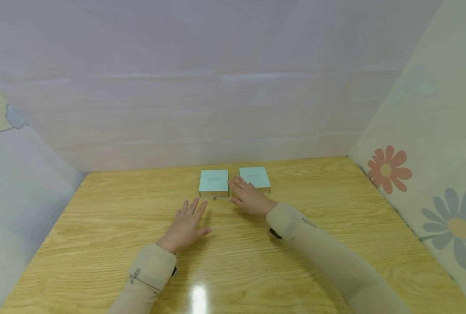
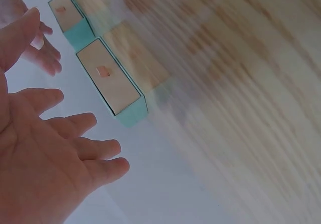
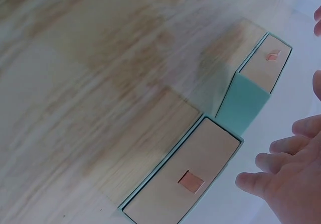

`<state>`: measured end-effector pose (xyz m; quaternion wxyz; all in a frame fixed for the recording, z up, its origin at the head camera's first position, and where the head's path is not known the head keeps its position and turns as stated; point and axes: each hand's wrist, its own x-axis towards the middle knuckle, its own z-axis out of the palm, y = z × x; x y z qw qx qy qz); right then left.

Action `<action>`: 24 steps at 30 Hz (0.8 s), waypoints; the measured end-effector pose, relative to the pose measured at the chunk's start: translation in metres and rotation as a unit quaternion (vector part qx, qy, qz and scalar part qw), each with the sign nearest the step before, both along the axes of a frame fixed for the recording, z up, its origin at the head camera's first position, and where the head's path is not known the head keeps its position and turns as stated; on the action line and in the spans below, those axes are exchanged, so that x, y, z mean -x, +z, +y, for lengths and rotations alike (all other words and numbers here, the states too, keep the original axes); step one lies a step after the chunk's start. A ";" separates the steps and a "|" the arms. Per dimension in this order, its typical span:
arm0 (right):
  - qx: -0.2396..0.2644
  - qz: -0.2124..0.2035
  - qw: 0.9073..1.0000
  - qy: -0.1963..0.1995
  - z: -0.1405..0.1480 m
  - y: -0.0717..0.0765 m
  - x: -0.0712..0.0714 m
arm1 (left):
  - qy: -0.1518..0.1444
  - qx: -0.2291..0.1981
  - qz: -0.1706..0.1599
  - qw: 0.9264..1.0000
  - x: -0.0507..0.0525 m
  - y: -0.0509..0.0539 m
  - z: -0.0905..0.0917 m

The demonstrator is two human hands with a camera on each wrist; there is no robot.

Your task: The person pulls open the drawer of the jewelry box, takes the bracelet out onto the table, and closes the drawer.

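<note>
Two flat mint-green boxes lie near the table's back edge in the head view, a left box [image 1: 213, 181] and a right box [image 1: 254, 176], with a gap between them. Both wrist views show their beige fronts with small tabs, such as the nearer front [image 2: 113, 86] and the other [image 3: 175, 184]. The left hand [image 1: 185, 229], fingers spread, is in front of the left box and holds nothing. The right hand [image 1: 250, 197] has its fingers extended beside the gap, overlapping the right box's near left corner in the head view; whether it touches cannot be told.
The wood-grain table [image 1: 111, 226] ends at a pale wall covering [image 1: 217, 109] behind the boxes. A side panel with printed flowers [image 1: 389, 170] stands at the right, and another printed panel [image 1: 17, 196] at the left.
</note>
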<state>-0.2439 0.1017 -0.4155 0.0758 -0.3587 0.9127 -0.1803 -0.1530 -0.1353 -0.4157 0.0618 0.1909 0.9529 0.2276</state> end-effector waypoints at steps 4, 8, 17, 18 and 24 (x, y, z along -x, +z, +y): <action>-0.008 -0.007 1.000 -0.005 -0.002 -0.001 0.002 | 0.004 0.001 0.004 1.000 0.002 -0.002 -0.001; -0.016 -0.011 1.000 -0.005 -0.006 -0.002 0.005 | 0.006 -0.005 0.010 1.000 0.004 -0.004 -0.003; -0.026 -0.012 1.000 -0.004 -0.017 -0.007 0.013 | 0.012 -0.008 0.016 1.000 0.010 -0.007 -0.007; -0.028 -0.009 1.000 -0.003 -0.019 -0.008 0.014 | 0.013 -0.008 0.017 1.000 0.011 -0.007 -0.008; -0.023 0.004 1.000 -0.003 -0.025 -0.011 0.020 | 0.011 -0.003 0.020 1.000 0.013 -0.009 -0.009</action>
